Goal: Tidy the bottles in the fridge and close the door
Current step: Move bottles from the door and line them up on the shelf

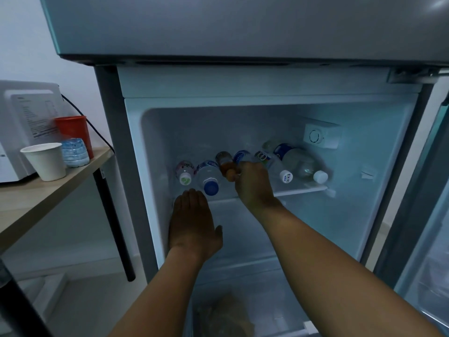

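Fingers of right hand [252,184] closed on amber bottle [224,164]; left hand [193,223] flat, fingers extended | seven bottles lying on fridge shelf [301,189], caps outward | door [422,239] open at right | counter [36,198]: two cups, microwave [24,122]

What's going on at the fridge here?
A person is sorting bottles lying on the top shelf of an open fridge. Their right hand grips the neck end of an amber bottle in the row, while the left hand rests flat, open, at the shelf's front edge below a blue-capped bottle. The door is not yet closed.
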### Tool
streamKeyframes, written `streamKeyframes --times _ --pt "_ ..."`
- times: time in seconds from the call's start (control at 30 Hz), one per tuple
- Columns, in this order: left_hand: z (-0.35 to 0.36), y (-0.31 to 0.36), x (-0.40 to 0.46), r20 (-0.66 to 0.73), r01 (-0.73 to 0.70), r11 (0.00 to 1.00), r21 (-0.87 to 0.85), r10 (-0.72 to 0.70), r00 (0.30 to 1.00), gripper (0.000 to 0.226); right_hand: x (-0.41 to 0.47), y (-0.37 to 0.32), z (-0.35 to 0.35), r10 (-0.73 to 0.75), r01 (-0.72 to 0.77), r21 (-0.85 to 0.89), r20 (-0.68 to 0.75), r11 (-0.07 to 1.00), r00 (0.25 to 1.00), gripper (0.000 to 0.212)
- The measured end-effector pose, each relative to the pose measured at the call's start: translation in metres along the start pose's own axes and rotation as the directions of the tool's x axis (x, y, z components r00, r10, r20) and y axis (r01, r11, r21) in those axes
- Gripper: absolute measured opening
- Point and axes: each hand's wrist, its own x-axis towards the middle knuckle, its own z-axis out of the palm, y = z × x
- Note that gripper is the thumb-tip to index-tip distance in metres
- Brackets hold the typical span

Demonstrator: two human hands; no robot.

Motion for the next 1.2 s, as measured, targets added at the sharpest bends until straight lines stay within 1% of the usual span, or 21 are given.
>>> streamKeyframes --times 0.07,0.17,0.27,0.4,0.57,0.63,0.7,0.77,0.83,0.87,0.9,0.93,0.97,1.0,1.07,1.13,1.2 --pt "0.001 0.001 0.000 0.004 0.003 1.000 0.006 -0.003 1.000 0.095 0.012 -0.002 0.007 0.011 -0.003 -0.111 0.064 0.994 0.998 0.019" --pt "0.001 0.001 0.001 -0.006 -0.003 1.000 0.013 0.003 1.000 0.094 0.024 -0.005 0.024 -0.009 0.038 -0.200 0.142 0.979 0.990 0.026" --pt "0.001 0.001 0.001 -0.021 -0.004 1.000 0.013 0.005 1.000 0.093 0.032 -0.002 0.040 -0.005 0.041 -0.277 0.129 0.960 0.992 0.024" --pt "0.001 0.001 0.001 -0.003 -0.012 1.000 0.020 0.012 1.000 0.094 0.040 -0.005 0.041 0.069 -0.021 -0.334 0.133 0.942 0.989 0.024" --pt "-0.002 -0.001 0.000 0.013 -0.018 1.000 -0.001 0.018 1.000 0.094 0.040 -0.012 0.036 0.047 0.011 -0.379 0.144 0.925 0.989 0.028" --pt "-0.004 -0.001 0.000 0.030 -0.018 1.000 -0.013 0.018 0.999 0.095 0.039 -0.010 0.037 0.046 0.006 -0.342 0.144 0.940 0.989 0.029" --pt "-0.005 -0.002 -0.001 0.033 -0.017 1.000 -0.020 0.018 0.999 0.096 0.036 -0.007 0.038 0.041 -0.004 -0.258 0.140 0.966 0.989 0.029" --pt "-0.004 -0.001 -0.001 0.033 -0.014 1.000 -0.026 0.015 0.999 0.095 0.024 -0.002 0.034 -0.035 0.045 -0.152 0.068 0.987 0.997 0.027" --pt "-0.004 0.000 -0.002 0.029 -0.016 0.999 -0.031 0.017 0.999 0.095 0.000 0.003 0.024 -0.170 0.164 -0.073 -0.086 0.984 0.982 0.028" --pt "-0.003 0.001 -0.003 0.022 -0.020 0.999 -0.035 0.021 1.000 0.095 -0.015 0.009 0.017 -0.216 0.203 -0.085 -0.187 0.975 0.958 0.030" --pt "-0.003 0.001 -0.002 0.012 -0.022 0.999 -0.037 0.022 1.000 0.095 -0.029 0.013 0.011 -0.224 0.201 -0.108 -0.268 0.973 0.937 0.033" --pt "-0.003 0.001 -0.002 0.004 -0.022 0.999 -0.039 0.022 1.000 0.094 -0.041 0.019 0.006 -0.193 0.161 -0.132 -0.287 0.978 0.938 0.039" --pt "-0.002 0.000 -0.002 -0.002 -0.021 0.999 -0.038 0.021 1.000 0.095 -0.052 0.024 0.001 -0.136 0.103 -0.142 -0.243 0.984 0.960 0.049" --pt "-0.001 0.000 -0.002 -0.002 -0.019 0.999 -0.035 0.019 1.000 0.095 -0.059 0.029 -0.001 -0.074 0.052 -0.141 -0.159 0.989 0.985 0.058" --pt "0.000 0.000 -0.002 0.011 -0.017 0.999 -0.033 0.017 1.000 0.096 -0.066 0.041 0.001 -0.023 0.022 -0.189 -0.004 0.982 1.000 0.067" --pt "0.000 -0.001 -0.001 0.004 -0.016 0.999 -0.035 0.016 1.000 0.096 -0.064 0.046 0.003 -0.044 0.052 -0.258 0.039 0.965 0.998 0.070" --pt "0.000 0.000 -0.003 -0.032 -0.016 0.998 -0.067 0.014 0.999 0.095 -0.061 0.044 0.000 -0.046 0.061 -0.238 0.068 0.969 0.997 0.074"
